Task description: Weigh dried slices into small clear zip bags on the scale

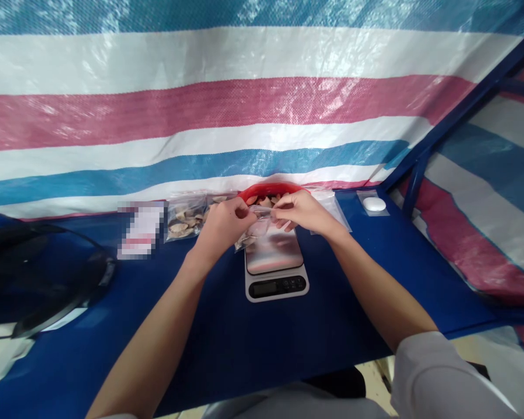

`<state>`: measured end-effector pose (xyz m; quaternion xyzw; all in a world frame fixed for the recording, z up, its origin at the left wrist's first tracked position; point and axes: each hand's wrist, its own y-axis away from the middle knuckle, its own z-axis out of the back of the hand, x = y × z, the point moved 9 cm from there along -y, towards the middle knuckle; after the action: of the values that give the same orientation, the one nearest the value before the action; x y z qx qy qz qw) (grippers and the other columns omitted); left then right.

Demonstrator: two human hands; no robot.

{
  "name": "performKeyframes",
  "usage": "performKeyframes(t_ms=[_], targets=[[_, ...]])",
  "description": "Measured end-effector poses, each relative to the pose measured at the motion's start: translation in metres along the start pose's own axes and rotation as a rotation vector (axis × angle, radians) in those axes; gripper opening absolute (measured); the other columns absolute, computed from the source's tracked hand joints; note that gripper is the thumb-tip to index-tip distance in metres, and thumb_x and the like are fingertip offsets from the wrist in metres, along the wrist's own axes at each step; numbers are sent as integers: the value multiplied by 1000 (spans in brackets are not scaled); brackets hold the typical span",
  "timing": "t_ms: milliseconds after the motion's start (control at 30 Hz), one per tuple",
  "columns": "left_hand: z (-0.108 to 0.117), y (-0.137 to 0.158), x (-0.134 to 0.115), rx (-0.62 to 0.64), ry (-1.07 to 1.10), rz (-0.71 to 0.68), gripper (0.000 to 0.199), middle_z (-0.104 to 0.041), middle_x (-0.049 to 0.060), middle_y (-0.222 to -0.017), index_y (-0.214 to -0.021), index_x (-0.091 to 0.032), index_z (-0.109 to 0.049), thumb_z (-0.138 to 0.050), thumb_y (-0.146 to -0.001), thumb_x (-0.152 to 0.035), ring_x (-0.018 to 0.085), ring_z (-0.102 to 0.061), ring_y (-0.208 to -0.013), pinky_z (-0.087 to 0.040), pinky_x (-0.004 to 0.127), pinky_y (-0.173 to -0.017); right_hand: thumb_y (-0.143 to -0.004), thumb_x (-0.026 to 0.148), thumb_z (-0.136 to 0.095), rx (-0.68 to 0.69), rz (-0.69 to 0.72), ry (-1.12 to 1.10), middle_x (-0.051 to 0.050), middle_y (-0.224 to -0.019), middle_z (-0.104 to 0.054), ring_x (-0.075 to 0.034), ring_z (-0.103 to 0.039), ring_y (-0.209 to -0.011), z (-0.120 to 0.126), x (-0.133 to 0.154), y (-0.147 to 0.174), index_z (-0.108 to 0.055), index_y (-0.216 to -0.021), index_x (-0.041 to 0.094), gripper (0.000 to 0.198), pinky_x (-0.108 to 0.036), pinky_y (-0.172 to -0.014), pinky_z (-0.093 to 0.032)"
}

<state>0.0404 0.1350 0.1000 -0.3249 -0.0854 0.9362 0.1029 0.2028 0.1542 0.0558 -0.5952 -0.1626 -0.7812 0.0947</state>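
Observation:
Both hands pinch the top edge of a clear plastic bag [258, 226] above a kitchen scale [273, 255]. My left hand [230, 220] has thumb and fingers closed on the bag's left side. On its right side, my right hand [300, 212] grips with bent fingers. Some pale brown pieces show low in the bag, partly hidden by my left hand. Just behind the hands is a red container [268, 188] holding brown dried slices. The scale has a shiny metal plate, and its display looks dark.
Filled clear bags [184, 220] of dried slices lie left of my hands, beside a blurred-out card [140, 230]. More flat clear bags [335, 209] lie to the right, near a white oval object [374, 204] on plastic. A black round object [39, 273] occupies the left of the blue table [332, 326].

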Motion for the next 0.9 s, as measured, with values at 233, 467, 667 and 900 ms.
performKeyframes(t_ms=[233,467,667,900], targets=[[8,-4,9,100,-78,8,12,-69,1,-71,-71,-20,-65,-68,-75,-32,18,-61,-65,-45,29,-66,-78,26,-78,45,34,75,-5,-70,-74,-15,-72,-63,6,4,4,-77,-82,16,11,-18,-51,-57],[3,-6,13,171,33,-99,27,-76,5,-91,-94,-20,-75,-65,-80,-42,22,-69,-81,-52,32,-78,-80,29,-76,77,44,127,-4,-74,-76,-13,-72,-66,8,7,5,-80,-84,17,14,-16,-55,-56],[-4,-1,5,293,78,-245,60,-69,8,-128,-133,-25,-64,-67,-83,-59,30,-64,-116,-47,40,-102,-80,37,-75,81,89,124,-3,-79,-77,-14,-70,-68,6,8,4,-81,-87,18,21,-20,-59,-58],[-21,3,9,339,10,-238,84,-64,12,-136,-150,-23,-47,-77,-77,-52,34,-61,-122,-46,44,-104,-83,38,-70,-15,252,245,-2,-84,-76,-16,-69,-73,14,32,13,-81,-90,18,24,-25,-65,-56]])
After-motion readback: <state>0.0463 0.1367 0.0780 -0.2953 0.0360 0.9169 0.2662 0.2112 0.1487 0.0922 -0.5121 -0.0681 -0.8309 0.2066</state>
